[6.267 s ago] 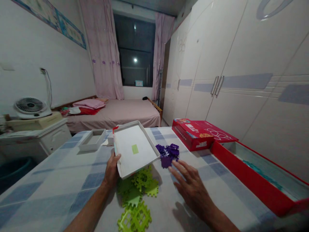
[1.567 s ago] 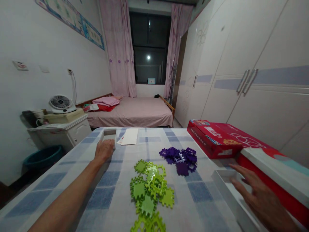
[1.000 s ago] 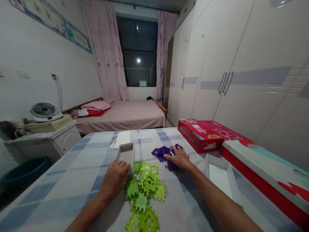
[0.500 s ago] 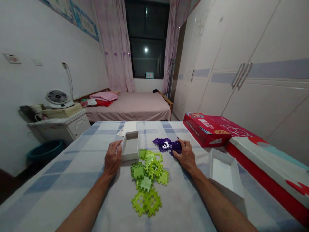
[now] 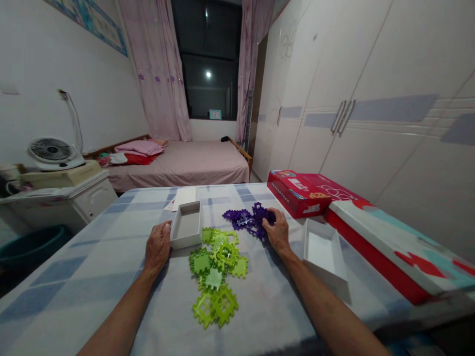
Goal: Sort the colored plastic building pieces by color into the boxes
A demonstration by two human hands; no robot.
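My right hand [image 5: 277,230] has its thumb and fingers closed on purple interlocking plastic pieces [image 5: 259,217], some of them tilted up off the cloth. More purple pieces [image 5: 237,218] lie flat just to the left of them. My left hand [image 5: 158,245] rests on the table by the left side of a shallow white box [image 5: 186,242], its fingers loosely extended; whether they touch the box is unclear. Between my hands, a heap of green interlocking pieces [image 5: 218,254] spreads toward me. A second shallow white box [image 5: 323,249] stands right of my right forearm.
A red box [image 5: 297,198] stands at the back right, beside a long white-and-red box lid [image 5: 386,242]. White cards [image 5: 184,196] lie behind the left box. A checked cloth [image 5: 104,257] covers the table, with a bed [image 5: 185,160] beyond.
The view has turned right, shifting everything left. My right hand has raised and spread some purple pieces. My left hand sits slightly farther from the white box's edge.
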